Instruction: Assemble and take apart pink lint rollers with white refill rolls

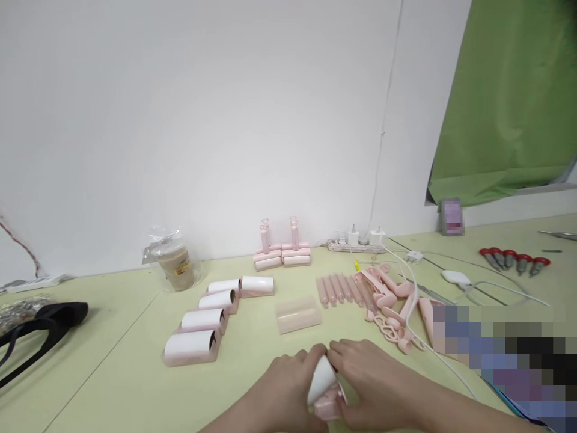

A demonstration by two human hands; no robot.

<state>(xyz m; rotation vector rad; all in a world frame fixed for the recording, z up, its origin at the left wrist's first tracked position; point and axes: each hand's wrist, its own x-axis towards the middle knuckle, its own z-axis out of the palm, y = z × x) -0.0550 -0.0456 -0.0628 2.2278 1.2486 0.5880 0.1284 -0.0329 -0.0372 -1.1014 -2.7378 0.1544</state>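
Note:
Near the front edge, my left hand [291, 388] and my right hand [367, 379] are closed around a lint roller head. Its white paper roll [323, 380] shows between my hands, with a pink plastic part [327, 404] below it; my fingers hide the rest. Beyond my hands lies a translucent pink cover [298, 316]. To the left, several white rolls [189, 346] sit in pink holders in a slanting row. At the right are several pink tubes [341, 290] and a pile of pink plastic parts [392, 300].
Upright pink lint rollers [283, 255] stand by the wall. A bagged drink cup [178, 267] is at the left, near a black strap [56, 325]. A power strip [354, 245], a white cable [411, 300] and several red-handled bits [509, 258] lie at the right.

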